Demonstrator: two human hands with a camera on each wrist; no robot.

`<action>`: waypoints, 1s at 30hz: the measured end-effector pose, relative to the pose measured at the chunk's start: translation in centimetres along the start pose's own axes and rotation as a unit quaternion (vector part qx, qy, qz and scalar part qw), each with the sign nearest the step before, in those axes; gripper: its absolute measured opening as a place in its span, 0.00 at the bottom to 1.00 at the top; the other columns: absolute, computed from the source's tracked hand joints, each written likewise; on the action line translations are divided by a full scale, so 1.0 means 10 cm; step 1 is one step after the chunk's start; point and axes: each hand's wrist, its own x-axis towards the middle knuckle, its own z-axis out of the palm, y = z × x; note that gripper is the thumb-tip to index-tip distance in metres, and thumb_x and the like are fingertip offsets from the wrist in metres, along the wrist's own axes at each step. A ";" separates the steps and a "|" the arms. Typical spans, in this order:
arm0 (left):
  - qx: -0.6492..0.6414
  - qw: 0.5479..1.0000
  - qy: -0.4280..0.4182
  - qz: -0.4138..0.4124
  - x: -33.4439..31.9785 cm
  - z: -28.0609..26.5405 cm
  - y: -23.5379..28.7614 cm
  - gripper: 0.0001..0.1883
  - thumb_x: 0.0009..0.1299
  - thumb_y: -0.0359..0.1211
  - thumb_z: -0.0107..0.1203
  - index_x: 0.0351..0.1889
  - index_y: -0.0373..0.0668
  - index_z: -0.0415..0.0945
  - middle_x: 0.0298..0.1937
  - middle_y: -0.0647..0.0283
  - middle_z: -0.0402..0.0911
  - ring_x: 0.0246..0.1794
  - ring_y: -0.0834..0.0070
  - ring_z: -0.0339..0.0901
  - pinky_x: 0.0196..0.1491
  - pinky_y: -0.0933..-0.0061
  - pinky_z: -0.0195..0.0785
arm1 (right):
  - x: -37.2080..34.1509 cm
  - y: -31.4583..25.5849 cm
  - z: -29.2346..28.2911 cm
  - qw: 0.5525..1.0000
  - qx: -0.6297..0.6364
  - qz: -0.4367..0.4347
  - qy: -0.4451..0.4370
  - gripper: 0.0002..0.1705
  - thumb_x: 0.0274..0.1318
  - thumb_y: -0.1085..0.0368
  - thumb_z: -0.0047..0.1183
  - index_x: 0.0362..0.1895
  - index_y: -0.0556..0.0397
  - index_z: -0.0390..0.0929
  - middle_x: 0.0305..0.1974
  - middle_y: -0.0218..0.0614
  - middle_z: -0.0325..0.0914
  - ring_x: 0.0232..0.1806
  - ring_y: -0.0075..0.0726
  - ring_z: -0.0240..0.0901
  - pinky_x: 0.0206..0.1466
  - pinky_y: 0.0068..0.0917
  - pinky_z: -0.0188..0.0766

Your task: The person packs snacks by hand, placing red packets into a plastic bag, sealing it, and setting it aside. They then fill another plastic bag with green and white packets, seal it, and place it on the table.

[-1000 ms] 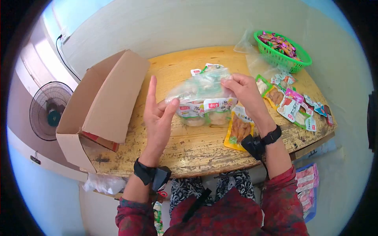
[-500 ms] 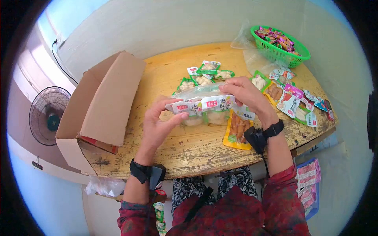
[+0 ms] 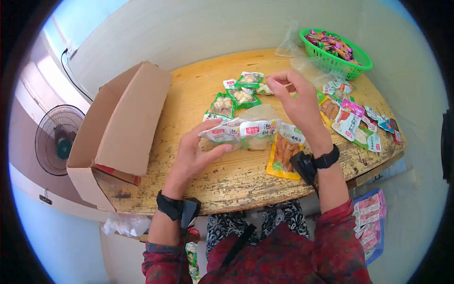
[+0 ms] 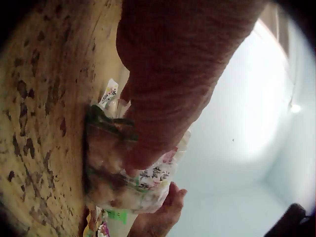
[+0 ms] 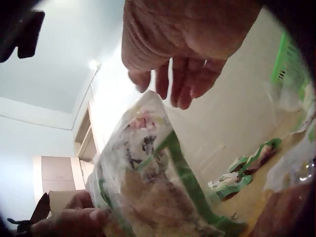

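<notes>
My left hand (image 3: 189,149) grips the left side of a clear plastic bag (image 3: 261,112), its thumb in front. White-and-green snack packets (image 3: 257,128) with red labels stand inside the bag, pale food showing through their clear windows. Above the bag's right end, my right hand (image 3: 300,97) is raised, its fingers loosely bent. In the right wrist view those fingers (image 5: 180,86) hang just over the top corner of a packet (image 5: 148,163) and hold nothing. A yellow-edged packet (image 3: 285,152) of brown food lies beside the bag, partly hidden behind it.
Several green-edged packets (image 3: 243,97) lie behind the bag. Mixed snack packets (image 3: 349,120) are spread on the right, below a green basket (image 3: 355,71) of wrapped sweets. A cardboard box (image 3: 135,118) stands at the left of the worn wooden table (image 3: 203,189); a fan (image 3: 52,142) is beyond.
The bag's raised top has come down, uncovering the packets behind. My left hand has closed round the bag's side. My right hand has let go of the bag and risen away.
</notes>
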 end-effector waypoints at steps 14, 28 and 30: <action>-0.007 0.998 -0.055 0.005 0.02 0.06 0.06 0.26 0.62 0.35 0.74 0.57 0.36 0.81 0.53 0.59 0.87 0.53 0.72 0.83 0.60 0.64 0.73 | -0.19 -0.09 0.10 0.960 -0.025 0.002 -0.277 0.18 0.59 0.52 0.66 0.31 0.54 0.82 0.22 0.45 0.76 0.26 0.43 0.74 0.32 0.41 0.68; -0.189 0.967 -0.132 -0.112 0.02 -0.07 0.07 0.31 0.65 0.33 0.72 0.65 0.34 0.74 0.60 0.60 0.82 0.58 0.72 0.80 0.63 0.66 0.71 | -0.18 -0.08 0.06 0.945 0.050 0.082 -0.314 0.16 0.64 0.55 0.64 0.36 0.57 0.84 0.26 0.30 0.79 0.32 0.21 0.71 0.37 0.29 0.69; -0.215 0.963 -0.126 -0.098 0.04 -0.06 0.04 0.32 0.65 0.32 0.71 0.66 0.34 0.73 0.59 0.60 0.82 0.57 0.72 0.80 0.63 0.66 0.71 | -0.16 -0.02 0.08 0.948 0.076 0.064 -0.301 0.14 0.66 0.57 0.63 0.37 0.57 0.85 0.28 0.28 0.80 0.34 0.19 0.70 0.38 0.28 0.69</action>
